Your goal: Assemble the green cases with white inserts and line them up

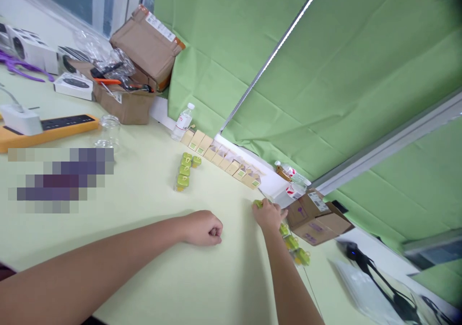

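My left hand rests on the table as a closed fist, and nothing shows in it. Farther right, my right hand has its fingers closed round a small green-topped container, mostly covered by the hand. Beside my right forearm stands a row of like green-topped containers with small loops on top. Another group of green-topped containers stands beyond my left fist, with clear lower parts. Behind that group runs a slanting row of small tan cardboard boxes, some with open flaps.
An open cardboard box with tools, a glass jar and an orange power strip are at left. A plastic bottle stands by the green curtain. A cardboard box and black cables lie right.
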A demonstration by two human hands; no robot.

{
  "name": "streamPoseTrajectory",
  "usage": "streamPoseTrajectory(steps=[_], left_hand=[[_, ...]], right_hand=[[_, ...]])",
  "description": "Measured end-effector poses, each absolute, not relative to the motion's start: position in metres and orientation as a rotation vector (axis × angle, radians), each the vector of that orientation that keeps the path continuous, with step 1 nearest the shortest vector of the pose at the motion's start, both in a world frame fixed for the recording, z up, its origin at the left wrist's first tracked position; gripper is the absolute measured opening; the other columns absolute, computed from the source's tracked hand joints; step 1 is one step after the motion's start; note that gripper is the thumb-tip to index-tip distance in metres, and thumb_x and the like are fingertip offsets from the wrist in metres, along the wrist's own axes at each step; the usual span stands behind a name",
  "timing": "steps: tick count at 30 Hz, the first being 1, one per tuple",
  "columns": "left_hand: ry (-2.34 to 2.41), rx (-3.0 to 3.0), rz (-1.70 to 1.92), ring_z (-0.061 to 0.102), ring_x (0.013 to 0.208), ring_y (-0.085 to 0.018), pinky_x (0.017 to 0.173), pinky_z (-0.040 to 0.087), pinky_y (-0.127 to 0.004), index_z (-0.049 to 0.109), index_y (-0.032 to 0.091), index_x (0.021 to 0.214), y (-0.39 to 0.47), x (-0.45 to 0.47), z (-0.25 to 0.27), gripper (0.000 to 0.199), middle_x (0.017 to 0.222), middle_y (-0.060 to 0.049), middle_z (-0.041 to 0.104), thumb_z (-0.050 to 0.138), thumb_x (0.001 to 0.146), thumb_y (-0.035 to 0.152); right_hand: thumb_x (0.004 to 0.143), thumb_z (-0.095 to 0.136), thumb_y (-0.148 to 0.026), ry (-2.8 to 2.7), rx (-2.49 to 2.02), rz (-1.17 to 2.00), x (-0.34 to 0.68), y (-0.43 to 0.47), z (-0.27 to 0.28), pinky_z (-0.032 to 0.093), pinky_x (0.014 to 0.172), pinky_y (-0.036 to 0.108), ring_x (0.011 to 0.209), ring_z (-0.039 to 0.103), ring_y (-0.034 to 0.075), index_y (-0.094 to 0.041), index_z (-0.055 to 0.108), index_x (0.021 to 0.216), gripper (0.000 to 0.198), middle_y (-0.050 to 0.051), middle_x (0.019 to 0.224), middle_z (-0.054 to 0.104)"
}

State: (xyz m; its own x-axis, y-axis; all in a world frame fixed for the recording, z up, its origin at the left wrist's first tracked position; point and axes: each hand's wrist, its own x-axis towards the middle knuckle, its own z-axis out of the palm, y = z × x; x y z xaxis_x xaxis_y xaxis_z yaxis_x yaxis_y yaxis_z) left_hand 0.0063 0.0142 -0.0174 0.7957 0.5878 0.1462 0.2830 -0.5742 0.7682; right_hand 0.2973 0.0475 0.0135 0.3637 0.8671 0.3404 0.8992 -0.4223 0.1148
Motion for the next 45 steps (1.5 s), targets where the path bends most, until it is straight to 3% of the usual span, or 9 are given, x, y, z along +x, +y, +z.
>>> streamPoseTrajectory(steps=[6,9,12,14,21,28,34,38,45], left_hand=[[0.701,2.239,0.592,0.05,0.057,-0.012,0.053,0.035,-0.024,0.06,0.019,0.075,0.018,0.002,-0.019,0.012,0.065,0.003,0.061,0.057,0.083,0.028],[0.769,2.256,0.706,0.058,0.074,-0.016,0.066,0.043,-0.028,0.06,0.02,0.092,0.019,-0.003,-0.016,0.013,0.085,-0.001,0.065,0.057,0.081,0.028],[0.672,2.287,0.8,0.057,0.11,-0.024,0.089,0.046,-0.032,0.051,0.022,0.123,0.016,-0.006,-0.013,0.052,0.123,-0.007,0.06,0.065,0.074,0.026],[0.589,2.314,0.784,0.054,0.12,-0.027,0.096,0.045,-0.035,0.043,0.024,0.135,0.012,-0.005,-0.012,0.068,0.133,-0.009,0.056,0.069,0.072,0.029],[0.558,2.299,0.651,0.064,0.085,-0.021,0.073,0.047,-0.029,0.055,0.025,0.112,0.005,0.003,-0.009,0.042,0.1,-0.001,0.068,0.071,0.073,0.03],[0.742,2.357,0.682,0.063,0.103,-0.025,0.085,0.049,-0.034,0.052,0.025,0.127,0.015,-0.003,-0.014,0.055,0.114,-0.005,0.067,0.071,0.077,0.039],[0.901,2.438,0.788,0.056,0.119,-0.029,0.1,0.046,-0.044,0.05,0.02,0.129,0.024,-0.007,-0.021,0.049,0.128,-0.01,0.061,0.063,0.085,0.038],[0.827,2.462,0.96,0.047,0.13,-0.028,0.108,0.042,-0.044,0.046,0.021,0.134,0.024,-0.008,-0.012,0.056,0.135,-0.01,0.054,0.064,0.086,0.041],[0.634,2.53,1.082,0.037,0.14,-0.026,0.117,0.034,-0.043,0.035,0.023,0.146,0.013,-0.013,0.006,0.07,0.149,-0.009,0.043,0.061,0.081,0.021]], right_hand=[[0.088,0.057,-0.037,-1.88,-2.318,-0.58,0.234,-0.004,0.013,0.032,0.099,0.046,0.101,0.06,0.03,-0.021,0.061,0.095,0.019,0.009,0.093,0.07],[0.089,0.057,-0.031,-2.018,-2.04,-0.503,0.207,-0.043,0.016,0.036,0.092,0.043,0.099,0.059,0.03,-0.021,0.059,0.091,0.011,0.008,0.088,0.069],[0.093,0.053,-0.027,-2.086,-1.832,-0.281,0.19,-0.07,0.018,0.04,0.085,0.04,0.089,0.059,0.027,-0.021,0.058,0.088,0.009,0.006,0.083,0.066],[0.095,0.05,-0.024,-2.06,-1.654,-0.096,0.184,-0.077,0.015,0.042,0.085,0.038,0.092,0.059,0.025,-0.022,0.058,0.087,0.012,0.007,0.088,0.066],[0.097,0.051,-0.03,-1.722,-1.37,0.503,0.176,-0.071,-0.009,0.049,0.083,0.033,0.094,0.064,0.021,-0.022,0.064,0.102,0.016,0.007,0.101,0.068],[0.089,0.062,-0.044,-0.916,-1.269,0.872,0.188,-0.069,0.007,0.055,0.077,0.037,0.093,0.067,0.023,-0.023,0.057,0.086,0.022,0.006,0.109,0.07],[0.082,0.066,-0.034,-0.377,-1.172,1.269,0.201,-0.057,0.006,0.056,0.066,0.031,0.08,0.069,0.021,-0.02,0.06,0.085,0.015,0.005,0.09,0.07],[0.071,0.078,-0.025,-0.509,-1.116,1.342,0.195,-0.059,0.005,0.054,0.077,0.027,0.082,0.065,0.016,-0.021,0.064,0.085,0.02,0.001,0.085,0.066],[0.066,0.087,-0.033,-1.023,-1.337,1.26,0.177,-0.075,0.015,0.044,0.065,0.026,0.069,0.054,0.012,-0.026,0.062,0.119,0.059,-0.002,0.083,0.064]])
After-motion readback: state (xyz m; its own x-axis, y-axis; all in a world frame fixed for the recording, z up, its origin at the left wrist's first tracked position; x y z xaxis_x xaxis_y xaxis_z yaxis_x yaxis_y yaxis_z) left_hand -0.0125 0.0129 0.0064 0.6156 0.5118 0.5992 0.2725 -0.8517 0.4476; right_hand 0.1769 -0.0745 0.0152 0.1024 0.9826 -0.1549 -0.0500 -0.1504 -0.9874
